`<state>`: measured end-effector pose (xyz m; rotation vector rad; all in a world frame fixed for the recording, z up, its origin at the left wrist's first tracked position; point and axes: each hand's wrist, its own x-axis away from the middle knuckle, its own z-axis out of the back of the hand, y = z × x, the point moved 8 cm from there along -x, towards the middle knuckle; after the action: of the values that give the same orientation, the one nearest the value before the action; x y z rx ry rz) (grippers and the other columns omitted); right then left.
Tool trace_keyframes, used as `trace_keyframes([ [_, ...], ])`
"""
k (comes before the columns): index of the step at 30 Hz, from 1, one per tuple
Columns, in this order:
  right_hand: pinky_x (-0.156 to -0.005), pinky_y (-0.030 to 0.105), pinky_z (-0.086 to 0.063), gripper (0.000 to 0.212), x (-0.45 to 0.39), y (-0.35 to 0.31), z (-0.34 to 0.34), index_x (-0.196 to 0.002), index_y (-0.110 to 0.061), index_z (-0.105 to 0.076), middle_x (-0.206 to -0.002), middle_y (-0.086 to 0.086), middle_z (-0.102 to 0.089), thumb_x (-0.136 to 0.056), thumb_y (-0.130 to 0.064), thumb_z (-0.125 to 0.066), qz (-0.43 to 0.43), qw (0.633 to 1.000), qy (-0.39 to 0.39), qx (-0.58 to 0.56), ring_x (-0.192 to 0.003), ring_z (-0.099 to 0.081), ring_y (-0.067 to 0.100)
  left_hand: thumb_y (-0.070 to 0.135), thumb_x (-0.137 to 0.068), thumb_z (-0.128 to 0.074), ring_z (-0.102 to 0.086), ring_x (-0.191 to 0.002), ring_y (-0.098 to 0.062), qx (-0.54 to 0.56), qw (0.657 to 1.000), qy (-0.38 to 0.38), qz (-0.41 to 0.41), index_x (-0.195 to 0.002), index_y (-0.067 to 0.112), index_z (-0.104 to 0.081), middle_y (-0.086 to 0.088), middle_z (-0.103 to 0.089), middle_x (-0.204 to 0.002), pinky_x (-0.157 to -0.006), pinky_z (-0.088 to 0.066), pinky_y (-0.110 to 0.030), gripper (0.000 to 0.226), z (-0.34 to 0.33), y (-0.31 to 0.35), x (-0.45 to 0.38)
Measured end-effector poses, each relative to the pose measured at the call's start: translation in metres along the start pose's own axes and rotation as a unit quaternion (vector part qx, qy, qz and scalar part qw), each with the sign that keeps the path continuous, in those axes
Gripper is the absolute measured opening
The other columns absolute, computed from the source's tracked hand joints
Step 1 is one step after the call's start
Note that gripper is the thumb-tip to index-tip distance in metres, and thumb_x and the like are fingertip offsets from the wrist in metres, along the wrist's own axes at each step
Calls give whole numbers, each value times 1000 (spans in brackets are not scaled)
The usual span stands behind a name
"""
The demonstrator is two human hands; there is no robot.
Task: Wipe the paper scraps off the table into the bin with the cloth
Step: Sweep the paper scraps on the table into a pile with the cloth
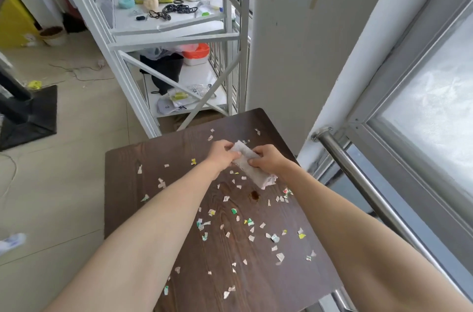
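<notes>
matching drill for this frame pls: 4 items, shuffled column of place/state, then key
1 cloth
2 paper scraps
3 metal rail
4 white shelving rack

A scattered across the tabletop
B beyond the table's far edge
C held in both hands, left hand and right hand
D along the table's right side, under the window

Pairs: 1-C, 2-A, 3-D, 4-B

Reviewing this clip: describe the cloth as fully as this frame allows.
The cloth is white, soft-looking fabric, bunched into a long rumpled strip. It runs from the far middle of the table toward the near right. The left hand grips its far end and the right hand its middle; the near end pokes out past the right hand, with a faint pinkish tinge. Whether it rests on the table is unclear.
</notes>
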<state>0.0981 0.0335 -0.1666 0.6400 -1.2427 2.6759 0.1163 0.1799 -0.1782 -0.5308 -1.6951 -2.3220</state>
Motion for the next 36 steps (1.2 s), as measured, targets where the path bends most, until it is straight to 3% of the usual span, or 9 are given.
trace_keyframes([
  [2, -71, 33, -45, 18, -9, 9, 9, -97, -6, -68, -84, 4, -60, -82, -14, -62, -9, 1000, 27, 13, -81, -56, 20, 1, -85, -63, -64, -90, -24, 31, 1000, 1, 7, -118, -2, -54, -17, -62, -103, -70, -58, -30, 34, -4, -7, -8],
  [5, -67, 31, -44, 17, -17, 20, 22, -98, -11, -66, -82, 4, -60, -85, -15, -57, -25, 996, 84, 21, -81, -58, 23, 1, -86, -62, -64, -79, -21, 31, 999, 26, 23, -115, -2, -56, -13, -63, -89, -75, -58, -32, 30, 2, -19, -19],
  [8, -69, 35, -48, 23, -22, 23, 38, -104, -10, -63, -93, 14, -66, -87, -14, -48, -27, 983, 163, 79, -91, -63, 35, 0, -87, -56, -61, -89, -23, -23, 999, 30, 5, -119, 0, -57, -15, -64, -100, -88, -54, -38, 32, 8, -23, -29],
  [11, -70, 39, -48, 20, -26, 18, 56, -105, -4, -55, -101, 19, -67, -87, -5, -47, -6, 951, 230, 206, -96, -64, 39, 2, -87, -54, -59, -105, -23, -101, 993, 51, -31, -124, 4, -56, -15, -63, -118, -94, -44, -31, 37, 17, -20, -36],
  [15, -69, 39, -52, 25, -33, 19, 56, -113, -3, -49, -110, 16, -62, -90, 4, -43, 31, 894, 227, 385, -96, -67, 36, 10, -90, -53, -53, -121, -26, -221, 969, 95, -62, -132, 16, -52, -6, -54, -136, -104, -40, -37, 43, 44, -26, -47],
  [18, -66, 38, -53, 23, -42, 35, 37, -113, -4, -48, -112, 16, -59, -92, 3, -39, 37, 878, 194, 437, -93, -67, 34, 10, -92, -49, -46, -127, -31, -295, 942, 152, -54, -135, 18, -48, -8, -48, -141, -106, -38, -40, 43, 72, -38, -53],
  [22, -73, 35, -52, 21, -45, 70, 20, -114, -4, -50, -115, 14, -58, -94, -2, -42, -14, 891, 182, 416, -97, -66, 31, 2, -92, -42, -41, -131, -32, -342, 921, 188, -3, -139, 16, -43, -10, -42, -146, -107, -36, -42, 49, 107, -63, -59],
  [28, -78, 36, -49, 24, -46, 83, 6, -114, -2, -51, -117, 15, -55, -91, -4, -49, -72, 921, 225, 309, -100, -61, 32, 3, -92, -44, -36, -129, -30, -405, 903, 146, -8, -136, 14, -47, -7, -40, -145, -107, -35, -42, 46, 120, -85, -74],
  [36, -77, 36, -47, 27, -43, 34, -67, -116, -3, -54, -120, 13, -53, -92, -2, -41, -4, 941, 187, 282, -102, -57, 31, 10, -93, -49, -36, -128, -30, -477, 867, 141, -25, -140, 15, -40, -7, -39, -145, -103, -41, -44, 48, 112, -89, -72],
])
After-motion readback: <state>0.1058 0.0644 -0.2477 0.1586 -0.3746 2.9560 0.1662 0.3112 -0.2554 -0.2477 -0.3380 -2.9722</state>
